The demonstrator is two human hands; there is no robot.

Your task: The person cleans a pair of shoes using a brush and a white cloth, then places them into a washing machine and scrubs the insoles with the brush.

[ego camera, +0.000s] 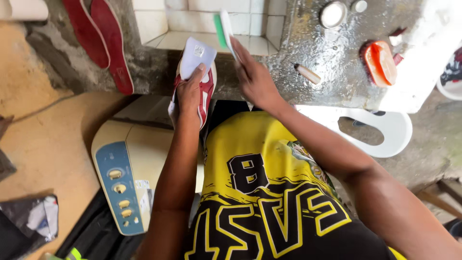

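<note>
At a wet concrete bench (337, 53), the left hand (190, 94) clamps a red-and-white sneaker (197, 77) against its front edge while the right hand (255, 77) grips a green-and-white brush (224, 26) just above. The slick shoe could slip and drop (bristles and toe are hidden from view).

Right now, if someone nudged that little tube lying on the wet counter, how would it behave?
The tube looks round and lies on its side, so it would probably roll. The counter glistens wet, so it may also slide. It seems small and likely light.
</note>
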